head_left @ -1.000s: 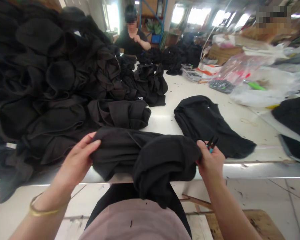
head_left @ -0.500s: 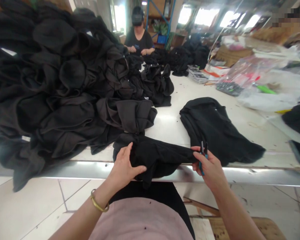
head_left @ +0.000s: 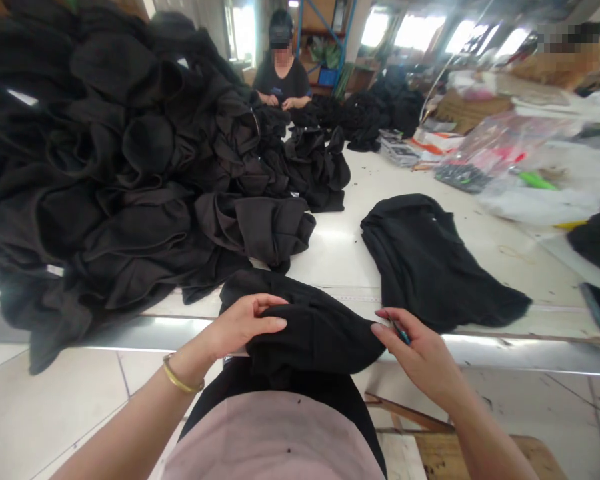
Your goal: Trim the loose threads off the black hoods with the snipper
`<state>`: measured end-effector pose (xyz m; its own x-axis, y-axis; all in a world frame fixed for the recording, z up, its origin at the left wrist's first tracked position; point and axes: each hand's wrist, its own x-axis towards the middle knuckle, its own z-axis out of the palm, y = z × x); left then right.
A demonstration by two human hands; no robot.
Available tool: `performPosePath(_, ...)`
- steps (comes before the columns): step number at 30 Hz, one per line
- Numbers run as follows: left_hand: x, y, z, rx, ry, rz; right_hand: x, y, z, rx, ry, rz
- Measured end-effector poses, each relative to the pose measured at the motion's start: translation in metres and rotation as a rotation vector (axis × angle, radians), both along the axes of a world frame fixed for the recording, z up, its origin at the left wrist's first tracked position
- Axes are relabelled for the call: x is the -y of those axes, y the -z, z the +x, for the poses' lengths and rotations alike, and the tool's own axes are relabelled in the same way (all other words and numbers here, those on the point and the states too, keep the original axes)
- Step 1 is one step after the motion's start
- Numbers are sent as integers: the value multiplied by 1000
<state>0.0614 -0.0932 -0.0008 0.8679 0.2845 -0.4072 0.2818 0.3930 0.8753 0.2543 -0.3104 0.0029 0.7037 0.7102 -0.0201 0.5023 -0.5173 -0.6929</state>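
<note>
A bunched black garment (head_left: 315, 327) lies over the near edge of the white table (head_left: 340, 247), hanging toward my lap. My left hand (head_left: 240, 323) grips its left side with curled fingers. My right hand (head_left: 420, 353) pinches the garment's right edge with the fingertips and also holds small thread snips with a teal handle (head_left: 399, 331) in the palm. A gold bangle (head_left: 180, 380) circles my left wrist.
A big heap of black garments (head_left: 120, 167) fills the table's left side. A flat black garment (head_left: 430, 260) lies to the right. Plastic bags and packets (head_left: 505, 153) crowd the far right. A person in black (head_left: 283, 73) works at the far end.
The garment has been gathered closer to me into a rounder bundle. My left hand slid to its top left, and my right hand dropped slightly with the snips turned down.
</note>
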Motion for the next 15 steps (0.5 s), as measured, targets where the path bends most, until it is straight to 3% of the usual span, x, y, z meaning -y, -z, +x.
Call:
performPosePath(3, 2, -3, 7, 40, -24, 4, -12, -11, -9, 30, -51, 82)
performPosePath(8, 4, -9, 13, 180, -137, -203, -33, -17, -27, 52, -283, 149)
performPosePath(15, 7, -10, 16, 177, -203, -334, -53, -12, -30, 441, -461, 126)
